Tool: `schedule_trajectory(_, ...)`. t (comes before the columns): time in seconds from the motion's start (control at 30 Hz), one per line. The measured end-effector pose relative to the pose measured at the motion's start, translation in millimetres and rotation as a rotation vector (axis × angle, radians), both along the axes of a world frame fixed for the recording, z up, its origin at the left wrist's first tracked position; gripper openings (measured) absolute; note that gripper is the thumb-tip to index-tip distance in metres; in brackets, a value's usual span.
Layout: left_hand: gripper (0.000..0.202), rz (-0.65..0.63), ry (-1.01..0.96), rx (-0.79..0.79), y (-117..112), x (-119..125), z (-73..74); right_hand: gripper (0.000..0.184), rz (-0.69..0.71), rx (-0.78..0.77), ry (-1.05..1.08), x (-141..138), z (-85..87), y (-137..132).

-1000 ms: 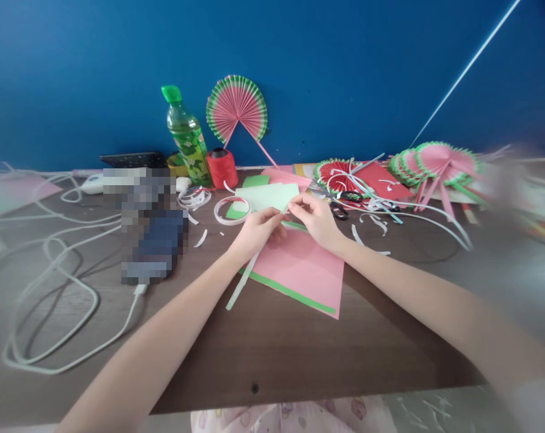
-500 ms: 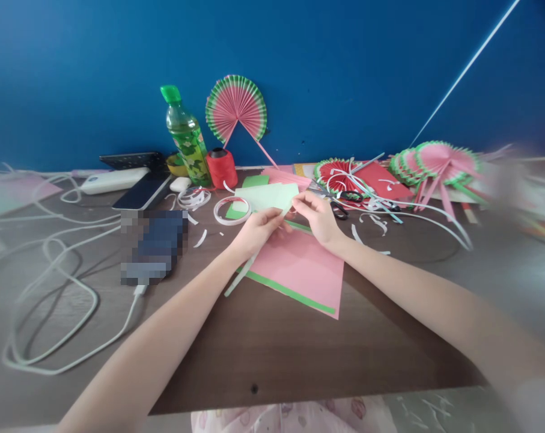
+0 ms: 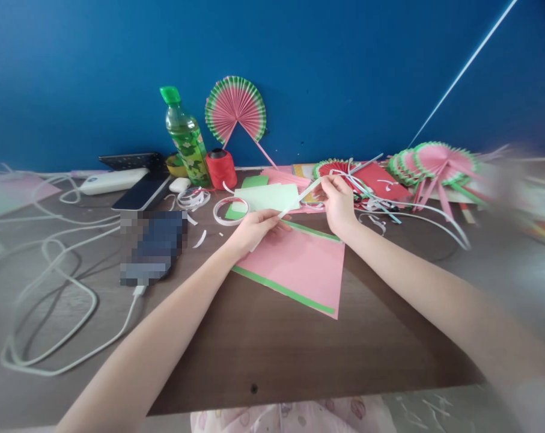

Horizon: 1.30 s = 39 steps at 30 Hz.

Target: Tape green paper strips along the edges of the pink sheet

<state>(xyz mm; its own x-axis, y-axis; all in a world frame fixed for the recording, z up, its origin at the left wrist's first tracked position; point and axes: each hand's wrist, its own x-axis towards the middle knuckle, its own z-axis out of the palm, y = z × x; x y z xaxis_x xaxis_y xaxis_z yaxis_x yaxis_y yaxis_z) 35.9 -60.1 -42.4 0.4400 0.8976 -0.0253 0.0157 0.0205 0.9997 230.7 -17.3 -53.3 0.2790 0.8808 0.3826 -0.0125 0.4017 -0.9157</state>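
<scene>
A narrow pale green paper strip (image 3: 309, 189) runs stretched between my two hands. My left hand (image 3: 259, 228) is closed on its lower part, above the left side of a pink paper sheet (image 3: 299, 264). My right hand (image 3: 337, 201) pinches the strip's upper end, to the right and farther back. The pink sheet lies flat on the table, with a green strip (image 3: 285, 288) along its near edge and another green strip (image 3: 317, 231) along its far edge. Behind my left hand lie pale green paper pieces (image 3: 267, 195) and a roll of tape (image 3: 231, 211).
A green bottle (image 3: 186, 138), a red thread spool (image 3: 221, 169) and a pleated paper fan (image 3: 236, 108) stand by the blue wall. More fans (image 3: 443, 162) lie at right. White cables (image 3: 94, 300) and a pixelated dark device (image 3: 157, 246) are at left. Paper scraps lie about.
My right hand has moved right and slightly up, drawing the strip out between my hands. The strip's tail below my left hand has become much shorter. My left hand has barely moved.
</scene>
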Motion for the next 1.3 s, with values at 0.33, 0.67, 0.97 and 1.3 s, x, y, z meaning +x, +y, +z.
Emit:
schedule_trajectory(0.33, 0.02, 0.084, -0.034, -0.034, -0.1, 3.3, -0.7, 0.023, -0.166, 0.126, -0.064, 8.5, 5.0, 4.6)
schedule_trajectory(0.67, 0.033, 0.045, 0.034, 0.124, -3.0, 2.4, -0.2, 0.017, 0.151, 0.395, -0.81, -28.4, 7.4, -43.5)
schedule_trajectory(0.97, 0.034, 0.002, 0.096, 0.144, -5.0, 1.7, 1.5, 0.016, 0.086, 0.392, -0.777, -24.8, 2.9, -37.9)
schedule_trajectory(1.3, 0.022, 0.12, 0.227, 0.407, -7.1, 4.1, -3.3, 0.013, 0.081, 0.583, -0.863, -27.5, 3.0, -40.4)
